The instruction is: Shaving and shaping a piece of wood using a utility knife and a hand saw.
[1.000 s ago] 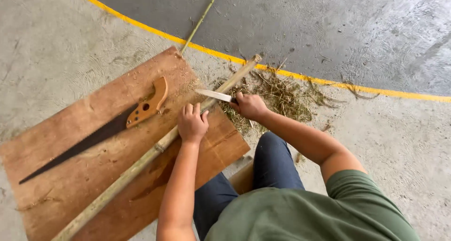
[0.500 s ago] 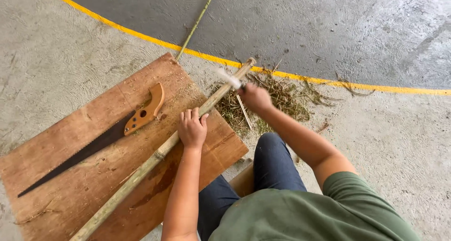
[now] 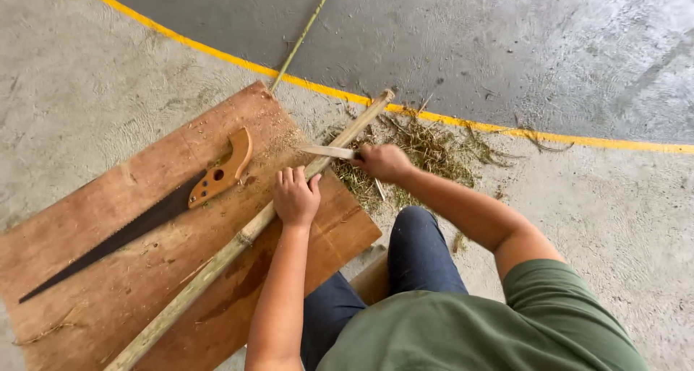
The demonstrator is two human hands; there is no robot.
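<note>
Board: brown wooden board flat on the concrete floor, its left and lower edges cut off by the frame.
Saw: hand saw lying on the board, dark blade pointing lower left, orange-brown handle toward upper right; untouched.
Pole: long bamboo pole, long axis diagonal, running from the bottom edge of the view up right to its cut end near the yellow floor line. Lower end out of frame. Lies across the board, upper part overhanging the floor.
Left hand: left hand on the pole at mid-length, grip pressed down with fingers curled over it.
Knife: knife with pale blade pointing left, lying across the pole near its upper part; blade edge possibly touching the pole, contact unclear.
Right hand: right hand with grip closed around the knife handle, handle hidden inside the fist.
Debris: shavings heaped on the floor beyond the right hand.
</note>
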